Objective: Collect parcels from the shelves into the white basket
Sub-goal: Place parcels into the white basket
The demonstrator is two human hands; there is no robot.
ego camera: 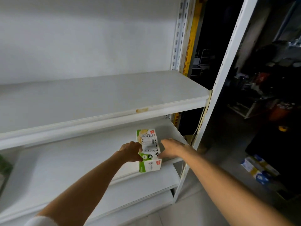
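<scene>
Sitting at the near right end of the lower shelf, the green-and-white box juts past the near edge. Its top carries a white barcode label, black marker scrawl and small red logos; the print is too blurred to read. The left hand grips its left side, thumb on top. The right hand lies against its right side, fingers straight. A bare shelf runs above.

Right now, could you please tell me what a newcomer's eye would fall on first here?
The green-and-white parcel at the front of the lower shelf. The left hand grips its left side while the right hand lies flat against its right. Right of the white post, everything is dark.
</scene>
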